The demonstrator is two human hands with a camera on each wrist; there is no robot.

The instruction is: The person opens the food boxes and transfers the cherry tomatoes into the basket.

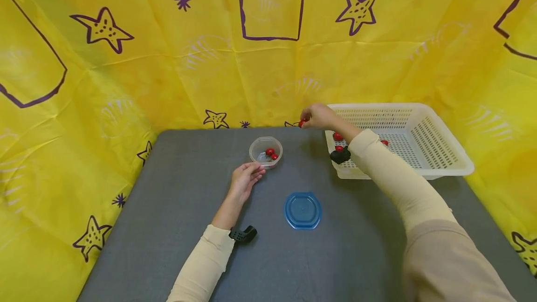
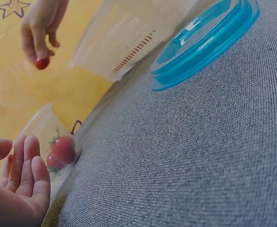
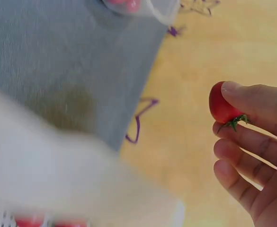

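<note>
In the head view, my left hand (image 1: 244, 180) has its fingertips right at the near rim of a small clear plastic container (image 1: 258, 146). Its fingers look relaxed and fairly straight in the left wrist view. Inside the container lie red cherry tomatoes (image 2: 62, 150) with green stems. My right hand (image 1: 320, 116) is raised by the left end of a white basket (image 1: 450, 164). Between thumb and fingers it pinches one cherry tomato (image 3: 222, 104), whose green calyx points toward the palm side.
A blue lid (image 1: 303, 210) lies on the grey table (image 1: 189, 199), nearer than the container. More cherry tomatoes (image 1: 338, 136) sit in the perforated basket, partly hidden by the right forearm. Yellow patterned cloth (image 1: 268, 78) hangs behind and along the sides.
</note>
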